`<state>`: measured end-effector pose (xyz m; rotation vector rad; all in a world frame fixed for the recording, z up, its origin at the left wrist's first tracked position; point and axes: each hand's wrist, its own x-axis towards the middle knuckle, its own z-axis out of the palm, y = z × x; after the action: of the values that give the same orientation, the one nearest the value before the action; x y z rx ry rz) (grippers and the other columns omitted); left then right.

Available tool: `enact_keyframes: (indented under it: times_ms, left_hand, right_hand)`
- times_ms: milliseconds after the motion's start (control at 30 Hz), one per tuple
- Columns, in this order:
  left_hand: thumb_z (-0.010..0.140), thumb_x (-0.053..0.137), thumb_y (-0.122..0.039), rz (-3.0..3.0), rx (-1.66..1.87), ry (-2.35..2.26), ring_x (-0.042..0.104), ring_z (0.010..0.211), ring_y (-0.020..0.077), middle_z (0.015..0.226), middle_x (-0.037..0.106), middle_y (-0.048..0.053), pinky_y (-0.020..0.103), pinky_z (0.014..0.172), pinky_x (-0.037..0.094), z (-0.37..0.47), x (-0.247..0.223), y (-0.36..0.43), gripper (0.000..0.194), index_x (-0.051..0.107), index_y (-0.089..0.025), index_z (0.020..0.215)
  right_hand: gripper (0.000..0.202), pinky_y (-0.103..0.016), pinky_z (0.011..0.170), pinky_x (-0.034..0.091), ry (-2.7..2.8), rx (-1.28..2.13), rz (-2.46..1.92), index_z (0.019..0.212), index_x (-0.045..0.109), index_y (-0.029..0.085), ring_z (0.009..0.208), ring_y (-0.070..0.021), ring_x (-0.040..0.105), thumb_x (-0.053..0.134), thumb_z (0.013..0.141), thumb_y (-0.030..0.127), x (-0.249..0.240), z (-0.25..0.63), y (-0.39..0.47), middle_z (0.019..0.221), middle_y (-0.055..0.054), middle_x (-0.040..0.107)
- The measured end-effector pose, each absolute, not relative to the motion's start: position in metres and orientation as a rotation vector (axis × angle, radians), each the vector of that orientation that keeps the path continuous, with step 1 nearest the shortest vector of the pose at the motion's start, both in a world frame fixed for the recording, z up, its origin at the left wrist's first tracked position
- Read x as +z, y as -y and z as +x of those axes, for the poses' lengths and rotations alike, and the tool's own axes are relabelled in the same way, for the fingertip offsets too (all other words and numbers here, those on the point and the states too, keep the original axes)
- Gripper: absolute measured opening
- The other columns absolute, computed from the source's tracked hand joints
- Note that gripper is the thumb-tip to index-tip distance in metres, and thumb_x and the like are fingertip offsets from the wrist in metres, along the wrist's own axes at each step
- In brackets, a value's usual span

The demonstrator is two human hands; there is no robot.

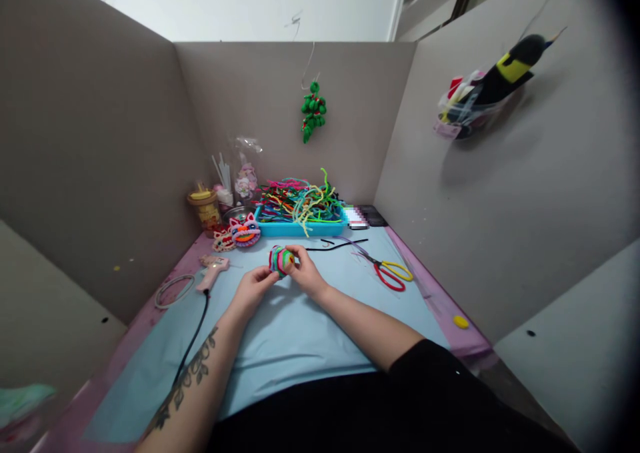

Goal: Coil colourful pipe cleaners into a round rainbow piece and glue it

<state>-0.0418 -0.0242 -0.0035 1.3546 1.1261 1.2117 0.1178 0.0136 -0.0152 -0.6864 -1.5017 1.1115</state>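
Note:
Between my two hands is a small round ball of striped pipe cleaners (pixel 280 260) in pink, green, blue and red, held just above the blue table cover. My left hand (pixel 256 286) pinches its lower left side. From the right, my right hand (pixel 306 272) grips it with the fingers over its top and side. Behind the hands lie a few loose black pipe cleaners (pixel 345 244). Scissors with one red and one yellow handle (pixel 390 272) rest to the right, blades partly apart. A pink glue gun (pixel 213 274) lies to the left.
A blue tray (pixel 300 229) heaped with coloured pipe cleaners stands at the back. Left of it are two fuzzy animal-face pieces (pixel 245 231) and a yellow-lidded cup (pixel 205 209). A phone (pixel 357 218) lies behind right. Grey panels enclose the table; the glue gun's black cord (pixel 193 339) runs forward.

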Motion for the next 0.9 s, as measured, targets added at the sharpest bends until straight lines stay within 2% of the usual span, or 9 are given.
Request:
enact_keyframes:
  times_ms: [100, 200, 267, 333, 467, 600, 733, 900]
  left_hand:
    - [0.065, 0.071, -0.04, 1.296, 1.288, -1.115, 0.047, 0.058, 0.0105, 0.06, 0.057, -0.001, 0.022, 0.058, 0.034, -0.044, -0.0032, 0.0237, 0.029, 0.063, -0.013, 0.066]
    - [0.062, 0.073, -0.04, 1.224, 1.317, -1.07, 0.043, 0.054, 0.0085, 0.055, 0.051, -0.003, 0.021, 0.055, 0.032, -0.0454, -0.0034, 0.0234, 0.03, 0.06, -0.013, 0.06]
    - [0.062, 0.073, -0.038, 1.176, 1.294, -1.017, 0.042, 0.054, 0.0075, 0.057, 0.051, -0.003, 0.02, 0.054, 0.032, -0.0454, -0.003, 0.0238, 0.028, 0.061, -0.013, 0.062]
    - [0.064, 0.073, -0.038, 1.118, 1.256, -0.949, 0.044, 0.057, 0.0073, 0.064, 0.055, -0.002, 0.019, 0.054, 0.034, -0.0449, -0.0017, 0.0248, 0.027, 0.064, -0.013, 0.069]
    - [0.066, 0.072, -0.041, 0.982, 1.207, -0.839, 0.051, 0.066, 0.01, 0.079, 0.062, 0.004, 0.019, 0.058, 0.04, -0.0436, 0.0019, 0.0269, 0.033, 0.067, -0.013, 0.084]
    - [0.066, 0.074, -0.035, 0.906, 1.228, -0.839, 0.053, 0.063, 0.0092, 0.075, 0.063, 0.002, 0.018, 0.055, 0.041, -0.0452, 0.0027, 0.0267, 0.028, 0.067, -0.015, 0.083]
    - [0.065, 0.074, -0.034, 0.848, 1.25, -0.821, 0.057, 0.063, 0.0097, 0.075, 0.064, 0.001, 0.018, 0.055, 0.041, -0.048, 0.0014, 0.0253, 0.03, 0.066, -0.017, 0.089]
    - [0.064, 0.073, -0.035, 0.874, 1.272, -0.887, 0.055, 0.06, 0.0107, 0.07, 0.063, 0.001, 0.021, 0.053, 0.04, -0.0489, 0.0013, 0.0248, 0.024, 0.066, -0.017, 0.079]
  right_hand:
    - [0.05, -0.035, 0.085, 0.042, 1.338, 1.249, -0.699, 0.113, 0.047, 0.023, 0.112, -0.0225, 0.044, 0.061, 0.074, 0.051, -0.0148, 0.1191, -0.0152, 0.12, -0.008, 0.048]
    - [0.04, -0.034, 0.074, 0.044, 1.132, 1.645, -0.655, 0.105, 0.051, 0.024, 0.096, -0.0212, 0.052, 0.06, 0.075, 0.049, -0.0154, 0.1192, -0.0177, 0.107, -0.006, 0.054]
    - [0.032, -0.033, 0.068, 0.044, 1.017, 1.899, -0.555, 0.099, 0.053, 0.024, 0.083, -0.0192, 0.054, 0.062, 0.075, 0.043, -0.0152, 0.1199, -0.0193, 0.095, -0.004, 0.056]
    - [0.027, -0.031, 0.064, 0.044, 0.933, 2.012, -0.48, 0.095, 0.053, 0.023, 0.076, -0.0172, 0.054, 0.063, 0.074, 0.037, -0.0145, 0.1215, -0.0206, 0.09, -0.002, 0.057]
    - [0.025, -0.03, 0.064, 0.044, 0.889, 2.037, -0.452, 0.096, 0.053, 0.024, 0.074, -0.016, 0.055, 0.062, 0.076, 0.034, -0.0143, 0.1244, -0.0216, 0.091, -0.001, 0.057]
    - [0.025, -0.029, 0.063, 0.044, 0.922, 2.01, -0.448, 0.098, 0.054, 0.024, 0.074, -0.0159, 0.054, 0.062, 0.077, 0.033, -0.016, 0.1244, -0.0212, 0.091, -0.002, 0.057]
    - [0.03, -0.029, 0.063, 0.044, 0.954, 1.969, -0.469, 0.1, 0.054, 0.023, 0.075, -0.0165, 0.054, 0.064, 0.075, 0.033, -0.0172, 0.1238, -0.0212, 0.093, -0.003, 0.059]
    - [0.035, -0.031, 0.064, 0.045, 0.995, 1.897, -0.51, 0.101, 0.055, 0.023, 0.08, -0.019, 0.056, 0.067, 0.071, 0.036, -0.0133, 0.1233, -0.0172, 0.101, -0.005, 0.059]
